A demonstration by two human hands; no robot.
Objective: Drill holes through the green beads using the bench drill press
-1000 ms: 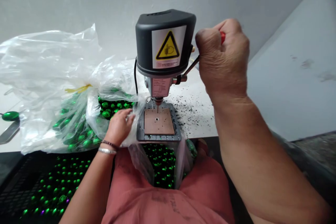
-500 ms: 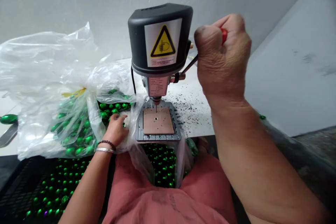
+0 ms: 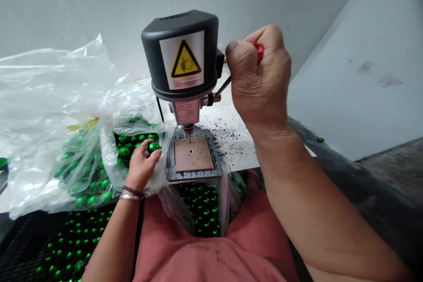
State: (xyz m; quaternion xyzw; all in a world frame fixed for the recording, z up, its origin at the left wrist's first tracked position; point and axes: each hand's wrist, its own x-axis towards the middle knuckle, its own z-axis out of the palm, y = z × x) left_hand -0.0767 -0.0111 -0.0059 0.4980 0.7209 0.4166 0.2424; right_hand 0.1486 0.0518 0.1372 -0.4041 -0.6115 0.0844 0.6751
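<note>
My left hand point(image 3: 142, 167), with a beaded bracelet at the wrist, has its thumb and fingers around a shiny green ball point(image 3: 153, 146) at the mouth of the clear plastic bag point(image 3: 110, 145). More green balls lie in the bag just behind it. My right hand point(image 3: 261, 75) is raised and closed around the red knob point(image 3: 260, 53) of the drill press lever. The black-topped drill press point(image 3: 180, 57) stands in the middle. Its thin bit point(image 3: 190, 139) hangs above a brown board point(image 3: 200, 161) with a small hole, and no ball sits there.
Dark shavings point(image 3: 228, 130) litter the white table right of the press base point(image 3: 216, 172). Below, between my legs, a plastic-lined opening holds many green balls point(image 3: 201, 211). A black crate point(image 3: 20, 238) with green balls is at lower left. Walls rise behind and at right.
My left hand has closed on a green ball at the bag's mouth. My right hand stays on the lever knob. The whole view has shifted, moving the press left in the picture.
</note>
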